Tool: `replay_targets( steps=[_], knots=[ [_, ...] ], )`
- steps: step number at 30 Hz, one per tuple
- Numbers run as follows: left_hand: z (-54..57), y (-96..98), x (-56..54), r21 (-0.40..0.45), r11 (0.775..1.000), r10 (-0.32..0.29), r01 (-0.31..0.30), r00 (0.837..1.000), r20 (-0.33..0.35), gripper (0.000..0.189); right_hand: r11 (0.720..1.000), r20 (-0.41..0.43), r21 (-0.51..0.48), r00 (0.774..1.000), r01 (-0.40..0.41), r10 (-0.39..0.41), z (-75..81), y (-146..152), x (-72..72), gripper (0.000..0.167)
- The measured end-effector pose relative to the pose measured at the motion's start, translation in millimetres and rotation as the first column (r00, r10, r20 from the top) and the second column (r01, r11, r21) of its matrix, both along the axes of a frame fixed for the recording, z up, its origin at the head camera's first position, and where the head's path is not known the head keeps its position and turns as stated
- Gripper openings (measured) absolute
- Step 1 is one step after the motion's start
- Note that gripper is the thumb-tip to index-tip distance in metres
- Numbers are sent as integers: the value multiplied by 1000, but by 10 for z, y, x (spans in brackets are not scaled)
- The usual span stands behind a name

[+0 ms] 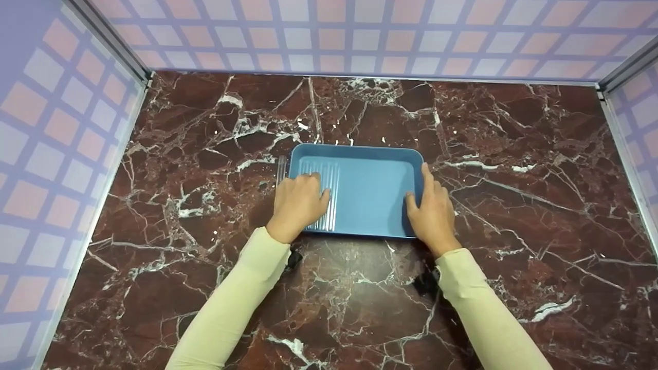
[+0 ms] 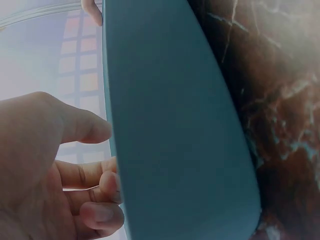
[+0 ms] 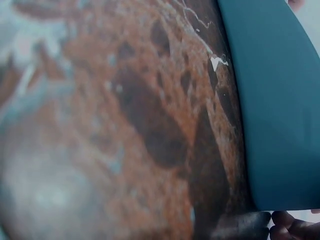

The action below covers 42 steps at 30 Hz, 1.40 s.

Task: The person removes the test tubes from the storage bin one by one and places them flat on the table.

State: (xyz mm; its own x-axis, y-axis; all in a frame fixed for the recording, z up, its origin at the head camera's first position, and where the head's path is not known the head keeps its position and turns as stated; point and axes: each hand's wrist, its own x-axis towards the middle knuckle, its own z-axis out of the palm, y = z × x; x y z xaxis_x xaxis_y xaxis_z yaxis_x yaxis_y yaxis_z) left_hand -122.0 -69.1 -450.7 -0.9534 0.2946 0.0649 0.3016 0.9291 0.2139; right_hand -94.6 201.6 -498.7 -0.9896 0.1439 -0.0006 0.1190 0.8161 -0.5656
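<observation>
A shallow blue rectangular tray (image 1: 378, 192) lies on the marbled surface. Over its left part is a clear ribbed plastic piece (image 1: 332, 205), with a clear strip showing outside the left wall. My left hand (image 1: 300, 205) is at that end with curled fingers on the clear piece, its contact partly hidden. In the left wrist view, thumb and fingers (image 2: 102, 215) show behind the tray's front wall (image 2: 165, 125). My right hand (image 1: 434, 213) grips the right wall, thumb inside and fingers along the outside. The right wrist view shows the tray's outer wall (image 3: 280, 115) and some fingertips (image 3: 287, 225).
The dark red marbled tabletop (image 1: 540, 205) surrounds the tray, with small white specks beyond its far edge. Checked panels stand at the back (image 1: 360, 38), left (image 1: 51, 128) and right (image 1: 637, 128). Dark wrist-worn devices sit under both wrists.
</observation>
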Motion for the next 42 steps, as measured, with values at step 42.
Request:
replay_targets(
  steps=[42],
  knots=[
    [-93, 174, 54, 9, 1000, -20, 20, 1000, 16, 29, 1000, 13, -8, 1000, 7, -7, 27, -4, 0, 70]
  ],
)
